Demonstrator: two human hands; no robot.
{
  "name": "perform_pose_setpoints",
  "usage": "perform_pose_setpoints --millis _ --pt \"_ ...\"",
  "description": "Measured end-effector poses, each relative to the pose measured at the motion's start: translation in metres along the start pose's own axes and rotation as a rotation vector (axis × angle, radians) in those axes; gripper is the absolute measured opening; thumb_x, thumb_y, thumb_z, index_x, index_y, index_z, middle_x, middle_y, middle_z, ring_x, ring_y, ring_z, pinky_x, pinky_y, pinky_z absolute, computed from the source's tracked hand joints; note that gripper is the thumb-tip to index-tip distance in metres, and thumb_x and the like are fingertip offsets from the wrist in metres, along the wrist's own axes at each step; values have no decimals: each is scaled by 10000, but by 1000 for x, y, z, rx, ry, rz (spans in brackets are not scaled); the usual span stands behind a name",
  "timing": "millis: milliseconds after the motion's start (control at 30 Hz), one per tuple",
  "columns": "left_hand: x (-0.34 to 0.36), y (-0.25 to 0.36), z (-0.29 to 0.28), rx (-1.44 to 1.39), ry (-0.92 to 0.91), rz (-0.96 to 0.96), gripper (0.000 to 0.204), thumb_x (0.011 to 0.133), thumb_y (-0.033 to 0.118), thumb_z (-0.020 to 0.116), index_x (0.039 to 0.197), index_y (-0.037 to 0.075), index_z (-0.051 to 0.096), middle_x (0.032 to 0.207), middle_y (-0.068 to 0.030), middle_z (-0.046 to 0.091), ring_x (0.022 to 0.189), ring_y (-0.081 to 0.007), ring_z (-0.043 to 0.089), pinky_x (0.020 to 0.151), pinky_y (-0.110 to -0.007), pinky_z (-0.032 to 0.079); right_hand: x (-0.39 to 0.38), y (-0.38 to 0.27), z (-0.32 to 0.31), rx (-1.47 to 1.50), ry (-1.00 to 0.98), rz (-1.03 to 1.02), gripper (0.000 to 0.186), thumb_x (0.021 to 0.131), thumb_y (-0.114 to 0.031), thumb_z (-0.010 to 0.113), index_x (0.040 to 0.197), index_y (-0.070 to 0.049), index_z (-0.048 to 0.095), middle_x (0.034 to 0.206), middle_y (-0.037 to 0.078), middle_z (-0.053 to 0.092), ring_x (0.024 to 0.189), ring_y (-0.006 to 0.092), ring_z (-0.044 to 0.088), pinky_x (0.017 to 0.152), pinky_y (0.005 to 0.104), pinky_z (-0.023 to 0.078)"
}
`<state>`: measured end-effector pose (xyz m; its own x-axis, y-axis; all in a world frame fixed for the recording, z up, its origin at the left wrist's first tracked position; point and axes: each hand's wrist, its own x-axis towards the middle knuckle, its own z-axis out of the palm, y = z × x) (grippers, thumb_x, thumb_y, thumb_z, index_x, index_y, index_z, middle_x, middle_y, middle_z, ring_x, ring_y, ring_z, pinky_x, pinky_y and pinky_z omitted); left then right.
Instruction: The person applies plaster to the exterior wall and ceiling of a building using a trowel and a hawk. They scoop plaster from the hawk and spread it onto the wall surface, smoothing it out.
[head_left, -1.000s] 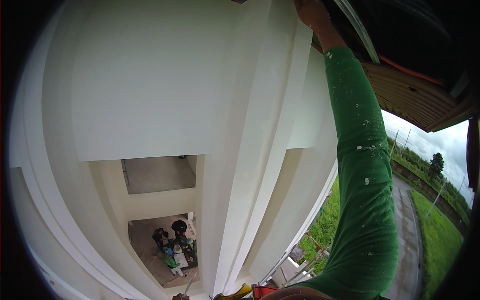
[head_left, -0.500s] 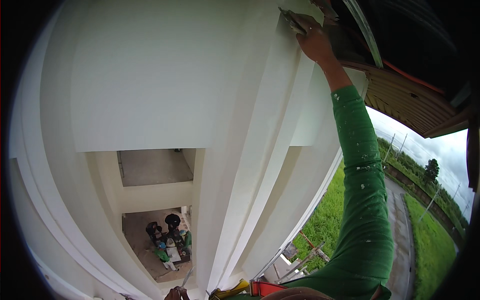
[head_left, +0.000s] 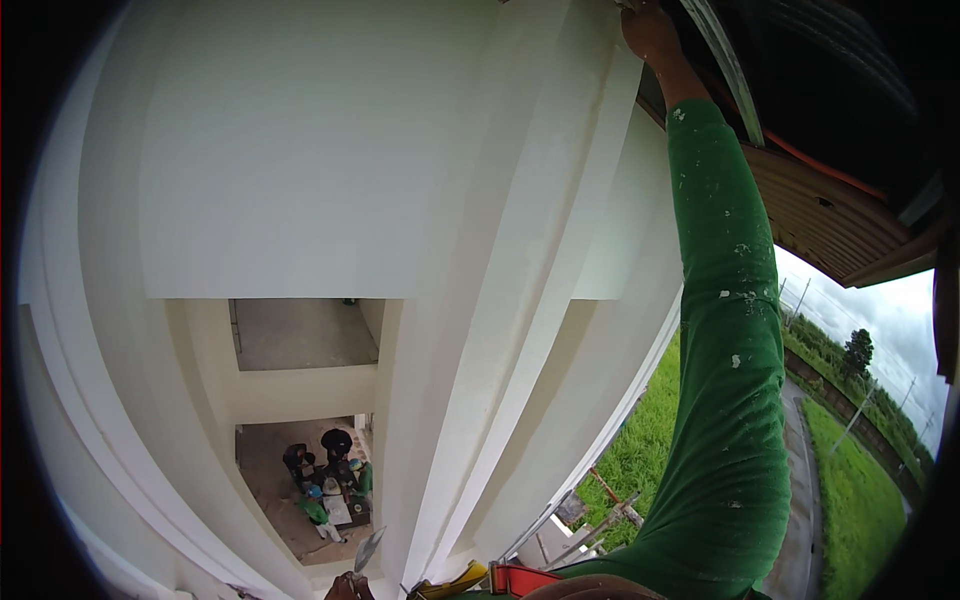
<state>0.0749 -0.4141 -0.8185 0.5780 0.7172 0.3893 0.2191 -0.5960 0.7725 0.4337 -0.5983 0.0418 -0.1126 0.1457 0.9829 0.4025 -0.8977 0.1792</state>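
Observation:
Stretched up along the pale column (head_left: 545,200), my right arm in a paint-flecked green sleeve ends in my right hand (head_left: 650,35) at the top edge. That hand is closed beside the column's upper corner, close under the dark roof overhang. The putty knife it held a moment earlier is almost wholly beyond the picture's edge. At the bottom, my left hand (head_left: 348,587) is partly cut off and closed around a small trowel. The trowel's pointed metal blade (head_left: 368,550) sticks upward in front of the wall.
A smooth white wall (head_left: 290,150) fills the left. Through an opening far below, several people (head_left: 330,485) gather around a table. Red and yellow straps (head_left: 520,578) cross my front. A brown ribbed eave (head_left: 820,210) hangs at right, above grass (head_left: 855,480) and a paved lane.
My right hand has moved up and to the right along the column, taking the putty knife mostly out of the picture. The trowel blade at my left hand shows more fully.

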Motion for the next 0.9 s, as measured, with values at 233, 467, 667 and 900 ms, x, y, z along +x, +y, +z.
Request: perform_pose_setpoints --millis 233,467,667,900 --pt "-22 -26 7 -21 -13 22 298 969 311 603 969 25 685 798 -195 695 683 -389 667 613 -456 536 5 -10 1 -17 -77 -39 385 966 -150 500 1263 72 602 1232 283 636 1182 402 594 1026 437 465" --pt "-13 -24 -2 34 14 66 261 992 260 574 950 24 677 843 -196 698 691 -375 673 614 -450 537 0 -15 9 -15 -89 -48 384 945 -120 516 1274 62 597 1233 283 636 1175 401 598 1021 435 469" --pt "5 -11 -4 -5 -24 86 329 1013 308 531 920 30 678 816 -190 689 679 -398 653 609 -464 522 -3 -14 9 -34 -95 -71 391 928 -95 531 1284 53 593 1234 282 635 1168 399 602 1017 434 472" --pt "3 -16 7 -17 -27 -11 334 993 346 555 951 44 693 828 -205 696 706 -413 659 637 -480 528 -14 3 23 -63 -182 -68 411 898 -62 553 1297 31 591 1227 282 638 1159 399 607 1008 433 477"
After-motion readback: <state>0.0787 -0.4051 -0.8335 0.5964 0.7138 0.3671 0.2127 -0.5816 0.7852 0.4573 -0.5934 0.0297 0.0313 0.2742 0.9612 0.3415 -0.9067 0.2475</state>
